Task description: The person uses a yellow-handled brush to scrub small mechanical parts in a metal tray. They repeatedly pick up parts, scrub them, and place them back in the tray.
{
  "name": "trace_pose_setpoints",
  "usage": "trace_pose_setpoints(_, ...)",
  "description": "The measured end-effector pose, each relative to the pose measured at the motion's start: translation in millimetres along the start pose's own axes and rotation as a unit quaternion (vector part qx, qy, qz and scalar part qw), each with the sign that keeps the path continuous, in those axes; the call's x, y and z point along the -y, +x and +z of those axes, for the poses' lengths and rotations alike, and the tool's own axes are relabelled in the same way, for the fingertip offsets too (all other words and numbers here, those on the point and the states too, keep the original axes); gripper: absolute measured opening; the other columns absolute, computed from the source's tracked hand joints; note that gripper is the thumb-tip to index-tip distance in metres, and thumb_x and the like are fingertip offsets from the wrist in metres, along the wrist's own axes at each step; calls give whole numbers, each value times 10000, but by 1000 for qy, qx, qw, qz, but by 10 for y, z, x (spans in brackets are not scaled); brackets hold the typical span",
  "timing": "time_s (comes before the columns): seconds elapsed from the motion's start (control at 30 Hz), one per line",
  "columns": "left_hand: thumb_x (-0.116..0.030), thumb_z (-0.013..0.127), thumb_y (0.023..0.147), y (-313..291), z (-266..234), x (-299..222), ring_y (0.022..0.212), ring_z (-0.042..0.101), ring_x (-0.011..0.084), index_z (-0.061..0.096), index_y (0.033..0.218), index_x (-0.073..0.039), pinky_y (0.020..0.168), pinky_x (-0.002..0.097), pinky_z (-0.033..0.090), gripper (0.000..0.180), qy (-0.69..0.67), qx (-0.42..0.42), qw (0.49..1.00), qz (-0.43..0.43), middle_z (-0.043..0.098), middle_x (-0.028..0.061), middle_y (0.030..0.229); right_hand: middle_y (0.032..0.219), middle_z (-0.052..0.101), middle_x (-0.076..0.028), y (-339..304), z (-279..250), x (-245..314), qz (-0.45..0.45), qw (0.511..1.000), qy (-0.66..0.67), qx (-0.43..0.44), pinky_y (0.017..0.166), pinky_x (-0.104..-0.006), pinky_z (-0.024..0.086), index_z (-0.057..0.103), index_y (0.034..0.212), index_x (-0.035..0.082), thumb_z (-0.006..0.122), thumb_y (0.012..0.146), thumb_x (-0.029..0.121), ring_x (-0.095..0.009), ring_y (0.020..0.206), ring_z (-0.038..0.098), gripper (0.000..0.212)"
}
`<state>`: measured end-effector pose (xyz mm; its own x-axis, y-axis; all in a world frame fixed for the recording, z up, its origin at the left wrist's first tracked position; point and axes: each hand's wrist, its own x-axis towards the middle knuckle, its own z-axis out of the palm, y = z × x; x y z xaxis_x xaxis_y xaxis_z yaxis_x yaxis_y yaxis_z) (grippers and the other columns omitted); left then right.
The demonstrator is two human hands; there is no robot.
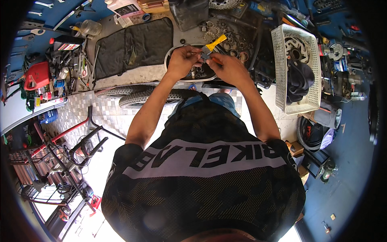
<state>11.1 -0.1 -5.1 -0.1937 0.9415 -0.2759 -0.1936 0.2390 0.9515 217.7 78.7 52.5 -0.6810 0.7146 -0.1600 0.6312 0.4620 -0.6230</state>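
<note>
Over an oval tray with a pale rim [166, 59], my two hands meet at the fingertips. My left hand [181, 63] is closed, its thumb and fingers pinching something small that I cannot make out. In my closed right hand [230, 71] is a thin orange tool [217, 61], mostly hidden by the fingers. A yellow-handled brush [217, 42] slants up and right from between the fingertips, its grey end beside them. Whether a hand grips the brush or it lies behind them, I cannot tell. Small dark metal parts sit in the tray below.
A black fabric mat [135, 47] lies left on the workbench. Rings and sprockets [238, 42] crowd its back right. A white perforated basket [280, 68] with a brake disc and dark cloth stands right. Bicycle tyres [149, 99] are under the front edge; a red-black bike frame [66, 135] stands left.
</note>
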Motion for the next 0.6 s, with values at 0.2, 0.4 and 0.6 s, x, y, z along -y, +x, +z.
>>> trace_pose_setpoints(0.2,-5,690,1030,4,3,-91,986,785,255,688,1251,88,841,355,700,240,-98,-21,994,-48,738,168,1106,946,705,-132,-108,164,141,-22,982,-149,-117,716,-496,597,726,1256,179,696,1024,402,-381,859,761,323)
trace_pose_setpoints(0.4,-6,691,1026,-28,-50,-121,1019,775,291,685,1221,102,912,379,692,223,-175,-12,978,-111,726,169,1093,905,632,-96,-124,399,-75,-119,957,-152,-217,664,-462,577,713,1315,194,772,974,324,-317,763,711,371)
trace_pose_setpoints(0.6,-78,714,1038,-88,-126,-29,1072,764,315,667,1216,79,942,391,686,242,-278,37,946,-164,727,192,1114,904,624,-65,-209,414,-103,-138,955,-105,-242,702,-443,561,730,1300,192,810,940,304,-289,801,696,386)
